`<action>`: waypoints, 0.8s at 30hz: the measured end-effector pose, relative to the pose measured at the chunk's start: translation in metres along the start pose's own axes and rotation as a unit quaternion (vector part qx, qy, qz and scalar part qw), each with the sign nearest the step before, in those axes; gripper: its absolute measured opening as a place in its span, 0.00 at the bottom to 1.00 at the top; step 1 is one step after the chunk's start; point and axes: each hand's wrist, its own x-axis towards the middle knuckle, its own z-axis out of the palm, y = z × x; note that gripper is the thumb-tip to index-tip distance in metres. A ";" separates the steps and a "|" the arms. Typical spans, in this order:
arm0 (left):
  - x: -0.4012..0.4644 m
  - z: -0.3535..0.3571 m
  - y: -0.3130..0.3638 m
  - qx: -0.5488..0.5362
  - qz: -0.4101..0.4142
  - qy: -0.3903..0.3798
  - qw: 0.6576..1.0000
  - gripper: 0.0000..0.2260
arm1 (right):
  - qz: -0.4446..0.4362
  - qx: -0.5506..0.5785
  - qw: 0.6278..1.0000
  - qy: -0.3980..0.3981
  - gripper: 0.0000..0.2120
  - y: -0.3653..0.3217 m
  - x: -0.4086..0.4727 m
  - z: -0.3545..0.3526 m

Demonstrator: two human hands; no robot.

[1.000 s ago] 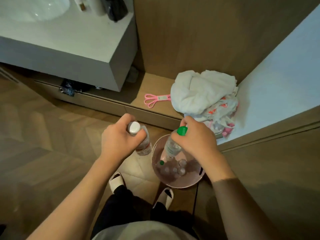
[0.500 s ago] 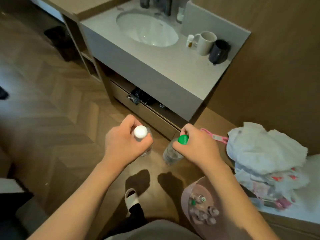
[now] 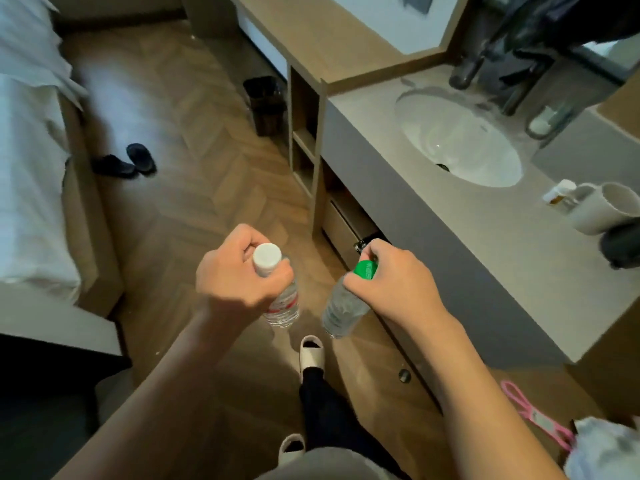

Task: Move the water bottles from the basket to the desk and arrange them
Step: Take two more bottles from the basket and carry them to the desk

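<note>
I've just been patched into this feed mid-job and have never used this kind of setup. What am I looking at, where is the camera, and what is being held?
There is no robot here. The camera sits on a person's head and looks forward and down, so the two bare arms reaching in from the bottom are that person's own. The left hand grips a white-capped water bottle near its neck. The right hand grips a green-capped water bottle the same way. Both bottles hang above a wooden floor. On the right is a grey counter with a sink and a white mug; a long wooden desk runs beyond it. A bed is on the left. The basket is out of view.
</note>
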 end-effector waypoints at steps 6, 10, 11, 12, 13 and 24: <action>0.095 -0.007 -0.041 0.019 -0.030 0.045 0.998 0.13 | -0.061 -0.004 0.998 -0.034 0.14 -0.043 0.124 0.001; 0.166 -0.010 -0.053 0.034 -0.043 0.080 0.995 0.13 | -0.120 0.017 0.993 -0.016 0.13 -0.074 0.195 -0.006; 0.183 -0.011 -0.056 0.033 -0.045 0.089 0.994 0.13 | -0.127 0.019 0.992 -0.018 0.12 -0.082 0.213 -0.008; 0.201 -0.013 -0.059 0.033 -0.047 0.097 0.994 0.13 | -0.135 0.019 0.990 -0.024 0.12 -0.090 0.231 -0.009; 0.218 -0.015 -0.062 0.035 -0.050 0.106 0.992 0.13 | -0.141 0.018 0.989 -0.032 0.12 -0.098 0.249 -0.011; 0.429 -0.039 -0.154 0.027 -0.054 0.127 0.990 0.12 | -0.139 -0.020 0.988 -0.057 0.12 -0.209 0.454 0.010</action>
